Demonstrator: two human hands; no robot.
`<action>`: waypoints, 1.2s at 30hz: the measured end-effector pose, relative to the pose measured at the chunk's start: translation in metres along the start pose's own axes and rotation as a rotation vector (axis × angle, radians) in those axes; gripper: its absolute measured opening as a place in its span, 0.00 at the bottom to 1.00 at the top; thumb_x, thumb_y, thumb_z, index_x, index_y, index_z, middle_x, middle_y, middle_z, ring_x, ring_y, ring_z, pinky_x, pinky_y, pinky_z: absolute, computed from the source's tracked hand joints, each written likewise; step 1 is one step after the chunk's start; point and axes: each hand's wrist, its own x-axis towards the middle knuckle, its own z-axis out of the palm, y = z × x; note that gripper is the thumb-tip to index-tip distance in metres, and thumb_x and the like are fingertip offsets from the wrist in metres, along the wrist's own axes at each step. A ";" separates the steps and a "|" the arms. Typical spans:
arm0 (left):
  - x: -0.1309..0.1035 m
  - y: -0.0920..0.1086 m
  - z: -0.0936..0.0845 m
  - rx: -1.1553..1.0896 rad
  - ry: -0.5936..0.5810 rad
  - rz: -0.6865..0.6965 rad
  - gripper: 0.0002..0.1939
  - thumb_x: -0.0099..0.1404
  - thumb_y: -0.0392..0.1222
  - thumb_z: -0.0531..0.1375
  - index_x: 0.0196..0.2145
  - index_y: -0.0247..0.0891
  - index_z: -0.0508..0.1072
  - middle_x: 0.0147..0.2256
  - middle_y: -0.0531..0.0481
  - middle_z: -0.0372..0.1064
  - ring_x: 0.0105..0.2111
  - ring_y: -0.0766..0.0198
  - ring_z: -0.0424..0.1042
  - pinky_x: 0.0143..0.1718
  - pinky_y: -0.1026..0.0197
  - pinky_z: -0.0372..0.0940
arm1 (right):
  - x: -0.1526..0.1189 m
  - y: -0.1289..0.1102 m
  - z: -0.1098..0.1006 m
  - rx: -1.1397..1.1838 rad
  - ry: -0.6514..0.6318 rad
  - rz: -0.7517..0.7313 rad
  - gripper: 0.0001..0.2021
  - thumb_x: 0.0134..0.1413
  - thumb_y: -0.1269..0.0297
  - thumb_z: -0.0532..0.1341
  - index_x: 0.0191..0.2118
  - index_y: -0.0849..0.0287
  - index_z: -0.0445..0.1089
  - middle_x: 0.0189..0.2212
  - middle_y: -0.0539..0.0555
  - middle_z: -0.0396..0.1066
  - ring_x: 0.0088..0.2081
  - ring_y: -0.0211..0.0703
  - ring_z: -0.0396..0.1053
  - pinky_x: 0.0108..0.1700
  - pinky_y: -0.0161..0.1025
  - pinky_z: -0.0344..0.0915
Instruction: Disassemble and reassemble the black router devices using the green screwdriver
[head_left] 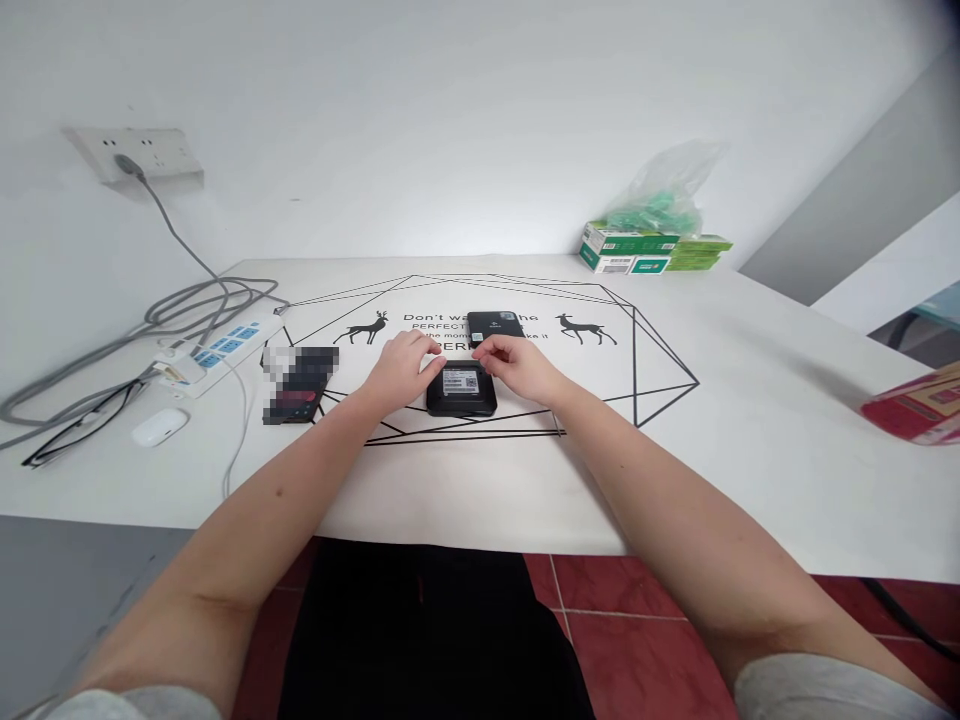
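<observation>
A black rectangular handheld device (461,404) lies on the white table, its back off, showing a printed white label with a square code. My left hand (405,368) is closed at its upper left corner, thumb and forefinger close together on the edge. At the upper right corner, my right hand (517,364) has thumb and forefinger pinched; whatever is between them is too small to make out. Just behind the hands lies a black phone-shaped piece (495,324) with a camera area at one corner, partly covered by the right fingers.
To the left are a blurred-out phone (301,386), a white earbud case (160,427), glasses (86,425) and a power strip (232,345) with coiled grey cable. Green and white boxes (630,245) under a plastic bag stand at the back right. A red package (915,408) sits at the right edge.
</observation>
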 end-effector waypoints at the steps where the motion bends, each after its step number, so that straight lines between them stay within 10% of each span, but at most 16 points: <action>1: 0.000 -0.002 0.000 0.017 -0.017 -0.005 0.07 0.77 0.45 0.58 0.43 0.42 0.74 0.46 0.44 0.77 0.52 0.48 0.74 0.58 0.43 0.67 | 0.000 0.002 -0.001 -0.081 -0.006 -0.014 0.06 0.61 0.67 0.62 0.38 0.56 0.78 0.32 0.50 0.77 0.34 0.42 0.71 0.43 0.43 0.68; 25: 0.000 -0.005 0.004 0.056 -0.191 0.003 0.10 0.76 0.43 0.55 0.45 0.43 0.76 0.48 0.43 0.77 0.54 0.47 0.74 0.60 0.41 0.66 | 0.001 -0.004 -0.010 -0.431 -0.044 0.005 0.15 0.67 0.75 0.59 0.46 0.56 0.84 0.49 0.58 0.83 0.50 0.48 0.79 0.57 0.45 0.74; 31: -0.005 0.003 -0.006 -0.025 -0.398 -0.006 0.29 0.76 0.62 0.58 0.65 0.43 0.70 0.68 0.40 0.67 0.68 0.43 0.66 0.72 0.38 0.55 | -0.001 -0.007 -0.028 -0.802 0.209 0.357 0.19 0.70 0.59 0.60 0.60 0.61 0.75 0.60 0.70 0.73 0.61 0.64 0.74 0.56 0.54 0.74; 36: -0.008 0.007 -0.012 -0.053 -0.529 -0.052 0.44 0.67 0.70 0.64 0.72 0.44 0.65 0.76 0.40 0.54 0.75 0.39 0.58 0.73 0.42 0.57 | 0.001 0.005 -0.044 -0.776 0.101 0.603 0.21 0.59 0.63 0.69 0.57 0.61 0.75 0.51 0.71 0.78 0.47 0.62 0.79 0.44 0.51 0.76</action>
